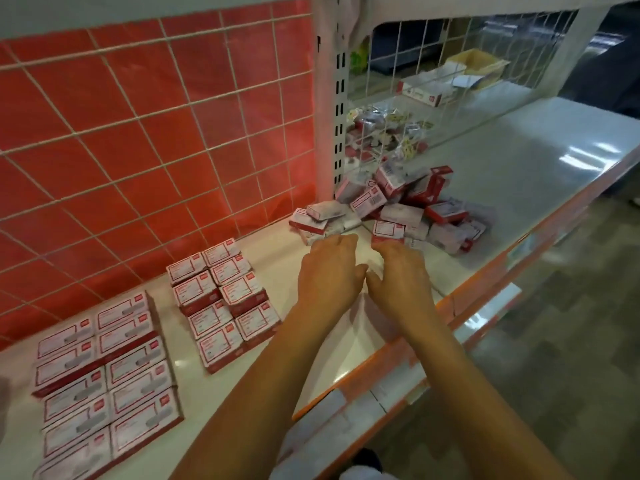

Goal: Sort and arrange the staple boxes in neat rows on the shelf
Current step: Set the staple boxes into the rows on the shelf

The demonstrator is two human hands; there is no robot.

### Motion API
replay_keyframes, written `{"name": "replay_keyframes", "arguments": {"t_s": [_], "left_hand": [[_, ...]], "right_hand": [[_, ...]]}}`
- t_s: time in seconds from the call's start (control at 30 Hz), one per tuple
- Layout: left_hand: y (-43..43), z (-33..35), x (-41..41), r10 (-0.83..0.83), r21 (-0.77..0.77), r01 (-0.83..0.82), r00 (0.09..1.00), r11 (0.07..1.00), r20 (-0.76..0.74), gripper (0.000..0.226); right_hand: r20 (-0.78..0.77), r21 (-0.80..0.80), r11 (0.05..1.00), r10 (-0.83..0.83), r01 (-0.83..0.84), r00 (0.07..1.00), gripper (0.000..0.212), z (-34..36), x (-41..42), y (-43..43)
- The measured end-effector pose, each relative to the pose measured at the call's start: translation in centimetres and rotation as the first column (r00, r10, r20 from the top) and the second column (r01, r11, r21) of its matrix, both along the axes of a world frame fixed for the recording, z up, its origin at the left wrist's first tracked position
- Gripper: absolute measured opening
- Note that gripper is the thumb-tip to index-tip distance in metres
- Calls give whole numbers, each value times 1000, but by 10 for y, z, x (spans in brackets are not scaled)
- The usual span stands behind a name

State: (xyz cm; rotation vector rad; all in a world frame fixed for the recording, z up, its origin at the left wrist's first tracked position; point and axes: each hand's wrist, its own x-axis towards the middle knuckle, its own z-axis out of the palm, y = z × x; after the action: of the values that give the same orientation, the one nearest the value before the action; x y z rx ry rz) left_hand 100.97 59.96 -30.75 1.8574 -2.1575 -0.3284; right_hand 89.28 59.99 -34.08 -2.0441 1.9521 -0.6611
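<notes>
A loose heap of small red-and-white staple boxes (398, 209) lies on the white shelf (291, 244) against a perforated upright. My left hand (329, 271) reaches toward the heap's near left edge, its fingertips close to a box there. My right hand (398, 271) sits beside it, fingers curled down just short of a red-framed box (388, 230). Neither hand visibly holds a box. Two neat blocks of boxes lie further left: a small one two wide (225, 299) and a larger one of bigger boxes (104, 375).
A red backing with a white wire grid (156, 133) closes the shelf's rear. Past the upright, a wire basket (388, 133) holds mixed small packets. The shelf's orange front edge (467, 289) runs along the right, floor below.
</notes>
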Motion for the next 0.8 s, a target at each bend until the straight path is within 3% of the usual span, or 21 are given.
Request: {"name": "replay_keyframes", "arguments": {"t_s": [0.33,0.67,0.8], "left_hand": [[-45,-24,-53,7,-66,-11,997,998,-71,51],[-73,-38,-63,-10,-61,11,1000,998,5,45],[-79,-41,-64,9,-28,-9,1000,1000,26,38]], "right_hand": [[99,-64,998,-6,12,995,40,-4,-54,-47],[130,-66,993,104,-96,986,51,-3,-69,-73],[73,-25,994,107,-106,992,51,-1,-70,-83]]}}
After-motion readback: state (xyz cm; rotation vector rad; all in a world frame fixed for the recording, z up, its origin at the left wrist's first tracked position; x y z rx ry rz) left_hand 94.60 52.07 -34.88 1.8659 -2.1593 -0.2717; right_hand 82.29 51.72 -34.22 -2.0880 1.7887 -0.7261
